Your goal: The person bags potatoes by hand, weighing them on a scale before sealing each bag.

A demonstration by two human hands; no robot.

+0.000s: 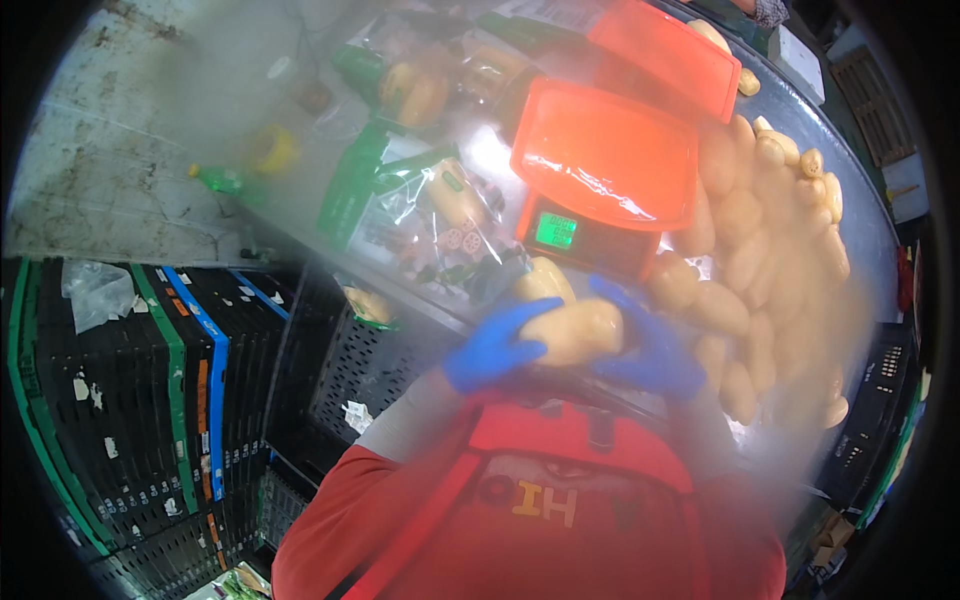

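In blue gloves, my left hand and my right hand hold a peeled, pale lotus root segment between them at the table's near edge. My left fingers and thumb grip its left end, while my right hand wraps around the right end, partly blurred. Just beyond it lies another lotus root segment. Past my hands stands a digital scale with an orange pan; nothing sits on the pan, and its green display is lit. Left of the scale is a printed clear plastic bag with lotus root pictures.
Many lotus root segments are heaped to the right on the metal table. A second orange pan stands farther back. Stacked black crates are at left, beside an open black crate. Fog blurs parts of the view.
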